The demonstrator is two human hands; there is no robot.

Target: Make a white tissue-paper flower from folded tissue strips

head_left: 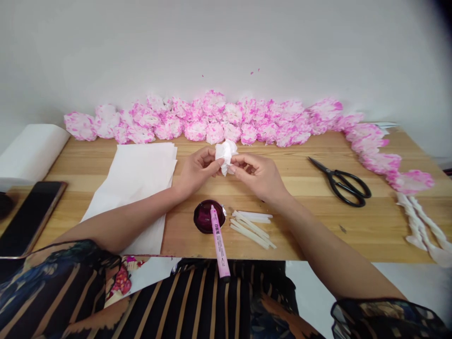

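A small crumpled piece of white tissue paper (226, 153) is held up between both hands, over the middle of the wooden table. My left hand (198, 169) pinches its lower left side with thumb and fingers. On the other side, my right hand (259, 175) grips its lower right edge between thumb and fingertips. Below the hands, a pink marker (219, 245) rests with its tip on a small dark red dish (200, 217). Several short white sticks (252, 228) lie just right of the dish. White paper sheets (136, 174) are stacked under and beside my left forearm.
Many pink-and-white paper flowers (213, 115) line the table's back edge and curve down its right side. Black scissors (341, 183) lie at right, near twisted white paper strips (422, 226). At left are a phone (31, 216) and a white paper pack (33, 150).
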